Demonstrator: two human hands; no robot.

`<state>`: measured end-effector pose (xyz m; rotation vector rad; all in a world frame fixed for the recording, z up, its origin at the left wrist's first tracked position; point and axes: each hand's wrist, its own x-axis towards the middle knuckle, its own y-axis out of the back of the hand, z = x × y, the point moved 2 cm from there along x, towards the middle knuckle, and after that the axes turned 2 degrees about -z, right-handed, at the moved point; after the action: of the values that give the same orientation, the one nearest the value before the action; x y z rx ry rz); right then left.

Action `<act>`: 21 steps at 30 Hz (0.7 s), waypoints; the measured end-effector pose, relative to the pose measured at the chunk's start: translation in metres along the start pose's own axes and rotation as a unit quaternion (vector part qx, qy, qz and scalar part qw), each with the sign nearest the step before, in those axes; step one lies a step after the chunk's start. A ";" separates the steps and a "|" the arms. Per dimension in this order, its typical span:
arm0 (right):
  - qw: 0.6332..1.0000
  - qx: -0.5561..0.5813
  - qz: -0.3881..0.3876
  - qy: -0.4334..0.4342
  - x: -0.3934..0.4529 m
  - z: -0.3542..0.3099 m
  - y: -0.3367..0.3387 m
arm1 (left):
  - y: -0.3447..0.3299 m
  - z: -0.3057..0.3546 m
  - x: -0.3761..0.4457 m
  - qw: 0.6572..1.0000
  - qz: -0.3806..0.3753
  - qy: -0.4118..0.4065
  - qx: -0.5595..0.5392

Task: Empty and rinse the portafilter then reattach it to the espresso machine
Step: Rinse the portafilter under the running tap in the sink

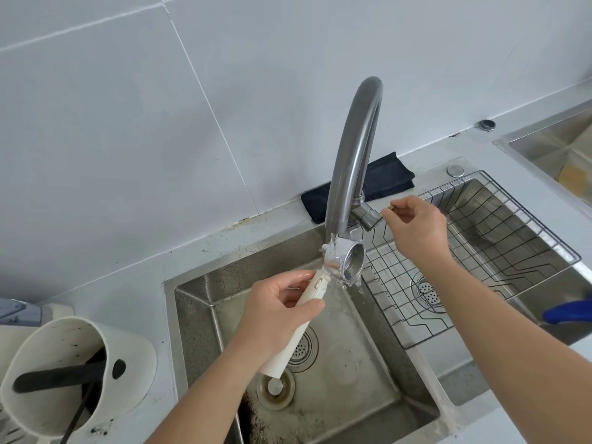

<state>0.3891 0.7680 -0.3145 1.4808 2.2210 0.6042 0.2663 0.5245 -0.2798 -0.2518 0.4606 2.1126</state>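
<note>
Head view: the left hand (275,310) grips the portafilter (344,259) by its cream handle under the running faucet (349,155) over the sink (336,395), while the right hand (416,229) pinches the faucet lever, mostly hidden, beside a wire basket (480,251) and grounds-flecked knock bin (73,373).

Two bare forearms reach in from the frame's lower edge, no sleeves, watch or rings visible; the bare left hand (278,310) glistens wet, and the bare right hand (416,229) shows short, unpainted nails.
</note>
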 end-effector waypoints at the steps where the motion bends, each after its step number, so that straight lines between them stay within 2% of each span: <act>1: 1.000 -0.001 0.000 0.000 0.000 0.000 0.000 | 0.001 0.000 -0.001 1.000 0.001 -0.003 0.005; 10: 1.000 -0.001 0.000 0.000 0.000 0.000 0.000 | 0.011 -0.006 -0.009 0.999 0.020 -0.025 0.022; 21: 1.000 0.002 0.000 -0.007 -0.001 -0.002 0.001 | 0.005 -0.012 -0.009 0.999 0.013 -0.037 -0.023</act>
<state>0.3894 0.7667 -0.3126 1.4820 2.2122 0.5882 0.2673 0.5104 -0.2860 -0.1953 0.3739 2.1522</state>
